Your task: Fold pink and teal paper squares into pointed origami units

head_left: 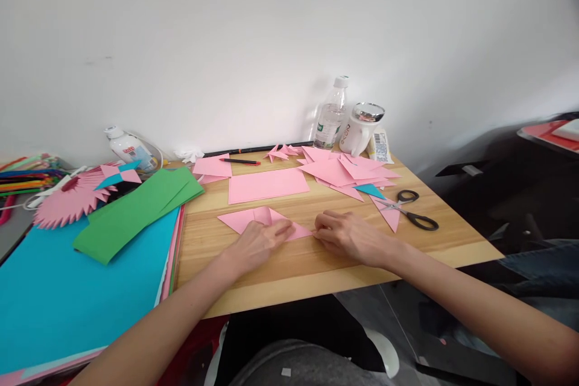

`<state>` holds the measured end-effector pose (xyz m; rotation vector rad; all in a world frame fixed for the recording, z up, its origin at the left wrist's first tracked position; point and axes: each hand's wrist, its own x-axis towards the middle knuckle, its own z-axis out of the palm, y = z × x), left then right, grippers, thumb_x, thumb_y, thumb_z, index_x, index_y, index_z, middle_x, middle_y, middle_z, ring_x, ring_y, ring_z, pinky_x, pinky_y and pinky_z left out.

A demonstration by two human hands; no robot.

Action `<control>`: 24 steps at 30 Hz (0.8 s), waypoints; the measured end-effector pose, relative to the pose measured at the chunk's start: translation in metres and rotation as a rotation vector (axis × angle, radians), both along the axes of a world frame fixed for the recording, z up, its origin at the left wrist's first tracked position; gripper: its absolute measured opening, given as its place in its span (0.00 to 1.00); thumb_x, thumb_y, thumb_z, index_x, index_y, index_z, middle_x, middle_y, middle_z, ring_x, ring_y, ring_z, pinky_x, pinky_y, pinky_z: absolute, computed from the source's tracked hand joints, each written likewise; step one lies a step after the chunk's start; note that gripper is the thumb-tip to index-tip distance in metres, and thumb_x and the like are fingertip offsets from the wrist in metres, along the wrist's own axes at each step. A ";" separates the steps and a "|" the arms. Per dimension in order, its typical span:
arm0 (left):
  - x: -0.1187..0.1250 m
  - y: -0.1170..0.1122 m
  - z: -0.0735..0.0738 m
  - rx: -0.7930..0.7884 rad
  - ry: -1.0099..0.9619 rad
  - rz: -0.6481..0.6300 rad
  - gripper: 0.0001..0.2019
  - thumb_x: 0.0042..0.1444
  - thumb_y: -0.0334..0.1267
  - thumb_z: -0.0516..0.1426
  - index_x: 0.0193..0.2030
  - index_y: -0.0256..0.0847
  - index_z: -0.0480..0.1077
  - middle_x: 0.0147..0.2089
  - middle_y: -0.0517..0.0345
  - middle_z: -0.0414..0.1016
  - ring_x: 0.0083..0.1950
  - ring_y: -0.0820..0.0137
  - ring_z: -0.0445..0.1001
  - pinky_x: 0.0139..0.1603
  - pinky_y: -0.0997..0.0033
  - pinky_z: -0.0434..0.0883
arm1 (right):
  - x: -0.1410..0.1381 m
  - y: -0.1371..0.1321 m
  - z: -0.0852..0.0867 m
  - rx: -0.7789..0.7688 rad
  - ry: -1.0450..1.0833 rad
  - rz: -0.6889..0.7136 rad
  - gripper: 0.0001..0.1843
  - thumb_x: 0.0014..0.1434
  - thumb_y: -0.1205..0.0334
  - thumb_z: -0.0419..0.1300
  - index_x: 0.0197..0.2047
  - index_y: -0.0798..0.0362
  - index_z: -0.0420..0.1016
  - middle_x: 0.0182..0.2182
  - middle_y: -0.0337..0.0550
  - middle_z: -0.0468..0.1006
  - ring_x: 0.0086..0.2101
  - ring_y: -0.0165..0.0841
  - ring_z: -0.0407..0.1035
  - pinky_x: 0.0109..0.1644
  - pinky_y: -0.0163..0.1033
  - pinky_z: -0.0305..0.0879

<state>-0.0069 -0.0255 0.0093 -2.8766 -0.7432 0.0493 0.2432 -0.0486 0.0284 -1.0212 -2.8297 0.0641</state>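
Observation:
A pink folded paper piece [246, 219] lies flat near the front of the wooden table [316, 265]. My left hand [257, 244] rests on its near right part, fingers pressed down on the paper. My right hand [348, 235] sits at the paper's right tip, fingers curled and pinching the point. A flat pink sheet [268, 185] lies just behind the piece.
Black scissors [414, 210] lie to the right beside a pile of pink triangles [346, 172]. A water bottle [332, 114] and white mug [362, 126] stand at the back. Green sheets [136, 211], blue sheets [67, 289] and a pink paper fan [67, 202] cover the left.

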 end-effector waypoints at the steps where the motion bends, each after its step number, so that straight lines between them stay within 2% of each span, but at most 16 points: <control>1: 0.001 -0.001 0.001 0.000 0.011 -0.005 0.19 0.63 0.26 0.46 0.59 0.40 0.62 0.59 0.52 0.68 0.35 0.69 0.76 0.28 0.69 0.69 | -0.002 0.002 0.001 -0.049 0.032 -0.040 0.14 0.63 0.73 0.49 0.29 0.56 0.71 0.31 0.45 0.71 0.29 0.30 0.62 0.30 0.35 0.51; 5: 0.004 -0.004 0.001 0.001 0.053 -0.037 0.17 0.63 0.26 0.46 0.57 0.37 0.63 0.56 0.47 0.69 0.33 0.69 0.75 0.30 0.69 0.69 | -0.017 0.017 -0.005 -0.218 0.216 -0.187 0.11 0.63 0.70 0.50 0.32 0.56 0.71 0.32 0.43 0.72 0.29 0.29 0.64 0.32 0.34 0.54; 9: 0.006 -0.002 -0.001 0.010 0.070 -0.058 0.18 0.63 0.26 0.45 0.59 0.35 0.61 0.55 0.46 0.69 0.29 0.70 0.73 0.28 0.68 0.67 | -0.036 0.030 -0.015 -0.341 0.325 -0.249 0.06 0.61 0.69 0.54 0.36 0.56 0.72 0.34 0.44 0.73 0.32 0.31 0.67 0.34 0.33 0.58; 13: 0.004 0.001 -0.005 -0.021 0.055 -0.098 0.19 0.61 0.24 0.44 0.58 0.32 0.61 0.51 0.45 0.71 0.30 0.68 0.73 0.27 0.67 0.66 | -0.046 0.040 -0.018 -0.352 0.336 -0.261 0.06 0.60 0.72 0.55 0.33 0.57 0.72 0.31 0.43 0.73 0.30 0.30 0.66 0.33 0.33 0.58; 18: 0.002 0.002 -0.008 -0.140 -0.019 -0.087 0.16 0.63 0.24 0.43 0.52 0.35 0.65 0.45 0.48 0.73 0.30 0.70 0.73 0.32 0.70 0.68 | -0.048 0.051 -0.018 -0.386 0.323 -0.202 0.04 0.58 0.71 0.58 0.32 0.55 0.73 0.32 0.41 0.71 0.29 0.28 0.65 0.33 0.32 0.56; 20: 0.001 0.003 -0.008 -0.175 -0.041 -0.075 0.14 0.64 0.25 0.43 0.50 0.36 0.66 0.43 0.50 0.73 0.30 0.71 0.73 0.33 0.71 0.68 | -0.049 0.053 -0.022 -0.349 0.319 -0.182 0.05 0.59 0.69 0.58 0.31 0.55 0.74 0.32 0.41 0.70 0.30 0.29 0.64 0.33 0.33 0.56; 24: 0.000 0.004 -0.006 -0.199 -0.059 -0.076 0.14 0.64 0.26 0.44 0.52 0.37 0.65 0.46 0.50 0.73 0.31 0.71 0.74 0.34 0.71 0.69 | -0.053 0.060 -0.029 -0.219 0.356 -0.130 0.09 0.63 0.65 0.56 0.34 0.53 0.76 0.33 0.43 0.72 0.36 0.32 0.64 0.36 0.34 0.57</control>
